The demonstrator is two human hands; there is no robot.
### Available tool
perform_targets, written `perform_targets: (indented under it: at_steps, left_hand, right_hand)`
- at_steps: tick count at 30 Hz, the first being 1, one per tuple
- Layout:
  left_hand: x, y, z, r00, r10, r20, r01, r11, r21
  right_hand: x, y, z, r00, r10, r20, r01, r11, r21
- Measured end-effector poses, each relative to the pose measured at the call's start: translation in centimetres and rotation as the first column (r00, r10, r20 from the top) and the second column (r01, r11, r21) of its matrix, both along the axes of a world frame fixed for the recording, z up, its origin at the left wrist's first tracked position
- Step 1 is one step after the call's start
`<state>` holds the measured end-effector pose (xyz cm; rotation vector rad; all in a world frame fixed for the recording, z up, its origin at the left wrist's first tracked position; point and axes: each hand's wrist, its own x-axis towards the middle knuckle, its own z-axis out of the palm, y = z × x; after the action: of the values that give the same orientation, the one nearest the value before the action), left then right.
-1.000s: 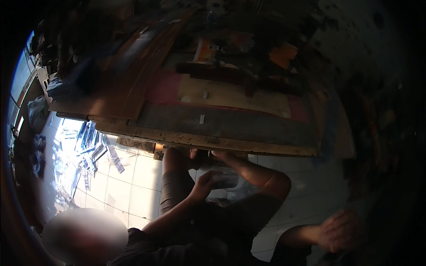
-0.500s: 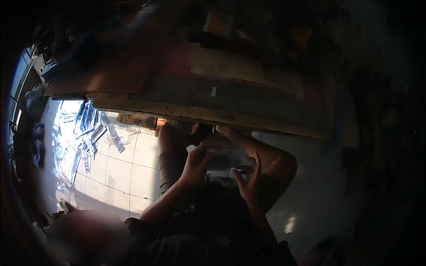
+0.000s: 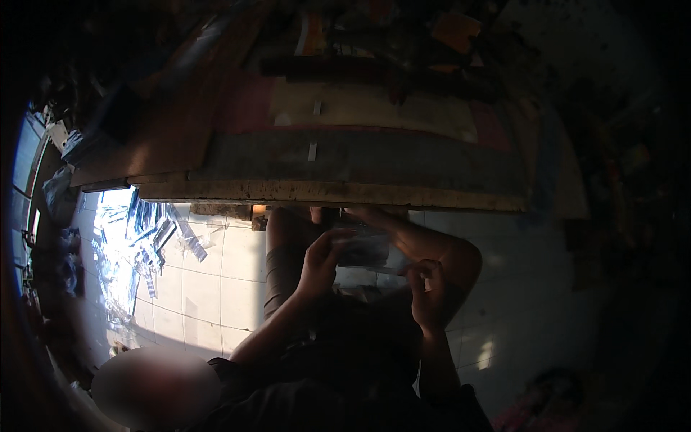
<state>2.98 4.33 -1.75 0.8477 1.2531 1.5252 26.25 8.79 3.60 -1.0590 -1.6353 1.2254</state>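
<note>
A clear, thin plastic piece (image 3: pixel 363 250), perhaps a small bag or sheet, is held over my lap below the table edge. My left hand (image 3: pixel 319 265) is closed on its left side, with the thumb along the top. The fingers of my right hand (image 3: pixel 427 295) are curled together in a pinch at the plastic's lower right corner. The plastic is stretched between the two hands and looks slightly blurred. Deep shade hides the fingertips' exact grip. Behind the plastic are my bent legs.
A wooden worktable (image 3: pixel 331 193) with a worn front edge spans the view ahead. Two small pale strips lie on its dark top. Shiny plastic scraps (image 3: pixel 147 230) are heaped on the sunlit tiled floor (image 3: pixel 205 288) at left. Another person (image 3: pixel 155 389) is at lower left.
My right hand has moved a little to the right, and its spread fingers have curled into a pinch at the plastic's corner. My left hand keeps its hold. The view has shifted slightly.
</note>
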Motion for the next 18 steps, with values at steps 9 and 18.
perform_targets:
  at_steps: [9, 18]
  left_hand:
    - [0.3, 0.2, -1.1, 0.998, -0.007, -0.07, 0.005, 1.0, -0.024]
    - [0.3, -1.7, -2.0, 0.991, -0.134, 0.011, 0.135, 0.983, -0.123]
  right_hand:
    - [4.9, 0.0, 7.4, 0.302, 0.565, -0.768, -0.879, 0.477, 0.006]
    - [-1.8, 4.4, 10.1, 0.484, 0.847, -0.219, -0.671, 0.52, 0.528]
